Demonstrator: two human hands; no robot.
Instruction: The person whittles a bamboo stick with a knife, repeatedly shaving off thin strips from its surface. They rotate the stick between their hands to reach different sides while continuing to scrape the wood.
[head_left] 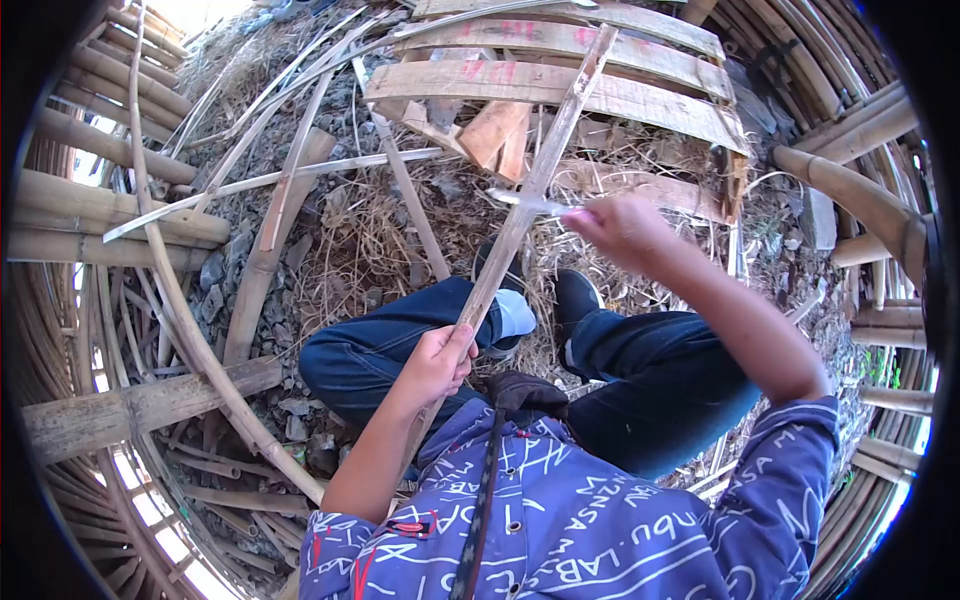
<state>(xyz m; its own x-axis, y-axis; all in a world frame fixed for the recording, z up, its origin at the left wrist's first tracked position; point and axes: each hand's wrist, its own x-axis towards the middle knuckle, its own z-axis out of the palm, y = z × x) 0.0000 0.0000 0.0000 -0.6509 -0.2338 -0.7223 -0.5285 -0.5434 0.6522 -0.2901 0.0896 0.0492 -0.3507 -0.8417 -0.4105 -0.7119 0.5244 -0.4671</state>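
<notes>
A long, flat bamboo strip (507,250) slants from beside my body up to the wooden slats ahead of me. My left hand (437,368) is closed around its lower part, above my bent left knee. A knife (528,203) is gripped in my right hand (622,232), which is slightly blurred. Its pale blade points left and overlaps the upper half of the strip. Most of the handle is hidden by my fingers.
A wooden slatted pallet (560,85) lies ahead, a wood block (495,138) by its near edge. Thin bamboo strips (270,185) cross at the left, near a long curved pole (190,330). Dry shavings (380,225) cover the stony ground. Bamboo poles (860,200) line the right side.
</notes>
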